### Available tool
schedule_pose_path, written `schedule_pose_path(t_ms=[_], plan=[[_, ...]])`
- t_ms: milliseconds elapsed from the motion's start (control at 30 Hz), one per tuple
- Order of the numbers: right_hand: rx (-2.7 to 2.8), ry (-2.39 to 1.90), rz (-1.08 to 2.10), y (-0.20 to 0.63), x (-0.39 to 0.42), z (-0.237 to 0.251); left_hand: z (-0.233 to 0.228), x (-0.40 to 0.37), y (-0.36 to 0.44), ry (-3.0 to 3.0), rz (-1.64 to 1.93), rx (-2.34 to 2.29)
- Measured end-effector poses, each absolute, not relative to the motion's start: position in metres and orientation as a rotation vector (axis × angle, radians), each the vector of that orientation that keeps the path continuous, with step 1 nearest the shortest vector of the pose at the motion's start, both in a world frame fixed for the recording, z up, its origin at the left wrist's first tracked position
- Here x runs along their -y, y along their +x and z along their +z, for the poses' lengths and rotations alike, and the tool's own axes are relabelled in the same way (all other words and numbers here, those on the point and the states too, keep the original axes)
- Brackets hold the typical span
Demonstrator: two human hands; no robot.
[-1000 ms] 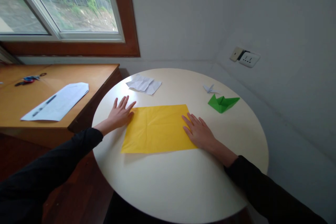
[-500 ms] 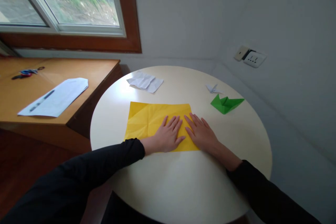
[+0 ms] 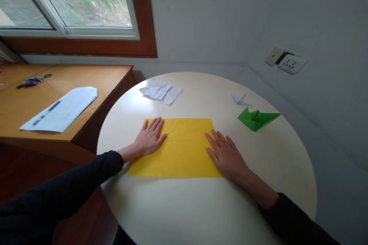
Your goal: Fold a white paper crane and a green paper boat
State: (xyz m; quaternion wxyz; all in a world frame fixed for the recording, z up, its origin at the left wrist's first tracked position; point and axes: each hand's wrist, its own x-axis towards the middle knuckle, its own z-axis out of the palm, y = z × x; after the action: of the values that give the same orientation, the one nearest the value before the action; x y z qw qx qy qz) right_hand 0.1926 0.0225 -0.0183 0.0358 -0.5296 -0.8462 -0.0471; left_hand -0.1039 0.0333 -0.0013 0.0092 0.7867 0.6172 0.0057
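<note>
A yellow sheet of paper (image 3: 184, 149) lies flat on the round white table (image 3: 201, 206). My left hand (image 3: 149, 139) rests palm down on the sheet's left part, fingers spread. My right hand (image 3: 225, 153) presses flat on its right edge, fingers apart. Neither hand holds anything. Both sleeves are black.
A crumpled white paper (image 3: 160, 91) lies at the table's far side. A small white folded crane (image 3: 240, 99) and a green folded paper boat (image 3: 257, 118) sit at the right. To the left stands a wooden desk (image 3: 94, 76) with an envelope (image 3: 60, 109), a pen and scissors (image 3: 30, 81).
My left hand swept from the sheet's left edge to its middle beside my right hand, then back to the left part. The right hand stayed on the right edge.
</note>
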Motion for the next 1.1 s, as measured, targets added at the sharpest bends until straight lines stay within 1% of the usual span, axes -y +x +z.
schedule_pose_path(t_ms=[133, 267, 400, 500, 567, 667, 733, 767, 867, 933, 1000, 1100], plan=[[2.591, -1.626, -0.152, 0.191, -0.021, -0.018, -0.003, -0.047, -0.117, 2.401, 0.02, -1.987], [2.582, -1.658, -0.132, 0.189, -0.02, -0.016, -0.006, -0.056, -0.128, 2.434, 0.017, -1.948], [2.579, -1.646, -0.138, 0.189, -0.02, -0.016, -0.004, -0.058, -0.153, 2.423, -0.027, -1.962], [2.582, -1.633, -0.153, 0.189, -0.021, -0.019, 0.011, -0.062, -0.172, 2.418, -0.133, -1.987], [2.572, -1.626, -0.16, 0.19, -0.022, -0.02, 0.029, -0.066, -0.17, 2.433, -0.114, -2.036], [2.564, -1.619, -0.158, 0.19, -0.022, -0.021, 0.055, -0.066, -0.131, 2.301, 0.167, -2.102], [2.566, -1.621, -0.161, 0.19, -0.022, -0.022, 0.061, -0.056, -0.085, 2.332, 0.31, -1.903], [2.567, -1.616, -0.17, 0.191, -0.022, -0.022, 0.059, -0.049, -0.06, 2.377, 0.324, -1.771], [2.574, -1.572, -0.216, 0.193, -0.023, -0.025, 0.037, -0.025, 0.003, 2.493, 0.225, -1.438], [2.578, -1.559, -0.248, 0.194, -0.024, -0.027, 0.017, -0.015, 0.025, 2.535, 0.172, -1.372], [2.579, -1.568, -0.269, 0.194, -0.024, -0.028, 0.002, -0.011, 0.032, 2.592, 0.202, -1.383], [2.57, -1.587, -0.273, 0.193, -0.023, -0.028, -0.007, -0.012, 0.022, 2.622, 0.252, -1.44]])
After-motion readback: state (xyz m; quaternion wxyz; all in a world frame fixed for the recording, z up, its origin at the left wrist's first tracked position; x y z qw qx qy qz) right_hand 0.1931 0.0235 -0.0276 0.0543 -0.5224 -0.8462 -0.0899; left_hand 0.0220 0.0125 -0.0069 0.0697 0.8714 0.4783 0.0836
